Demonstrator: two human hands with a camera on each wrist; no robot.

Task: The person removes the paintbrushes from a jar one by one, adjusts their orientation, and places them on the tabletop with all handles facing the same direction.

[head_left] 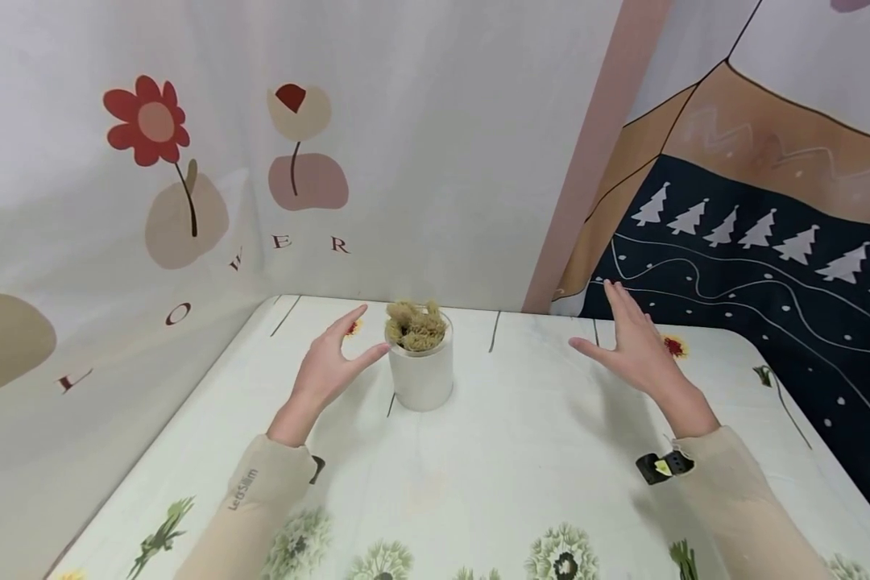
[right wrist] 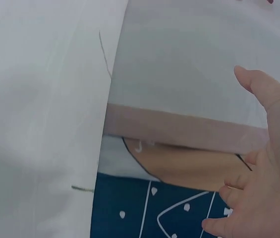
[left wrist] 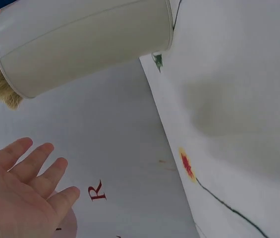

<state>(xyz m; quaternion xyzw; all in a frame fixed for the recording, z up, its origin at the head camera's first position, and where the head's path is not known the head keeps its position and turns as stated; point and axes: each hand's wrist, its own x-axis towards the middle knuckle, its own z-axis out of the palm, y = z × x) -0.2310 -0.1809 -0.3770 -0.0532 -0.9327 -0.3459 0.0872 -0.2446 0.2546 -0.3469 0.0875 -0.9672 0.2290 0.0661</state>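
Note:
A white cylindrical pot (head_left: 422, 379) stands upright on the table, filled with dry yellow-green moss (head_left: 416, 326) that rises above its rim. To its left is my left hand (head_left: 328, 366), raised over the table with thumb and fingers spread apart; in the head view the thumb tip comes right up to the pot's side. The left wrist view has the pot (left wrist: 87, 44) above the left hand (left wrist: 23, 191), whose palm holds nothing. Well to the right of the pot, my right hand (head_left: 636, 346) hovers with thumb and fingers apart, also holding nothing.
The table (head_left: 493, 451) has a white cloth printed with flowers. Behind it hangs a pale curtain (head_left: 435, 161) with flower prints and letters, and a dark blue and brown printed cloth (head_left: 739, 242) lies beyond the right edge. Each wrist wears a dark device (head_left: 665, 466).

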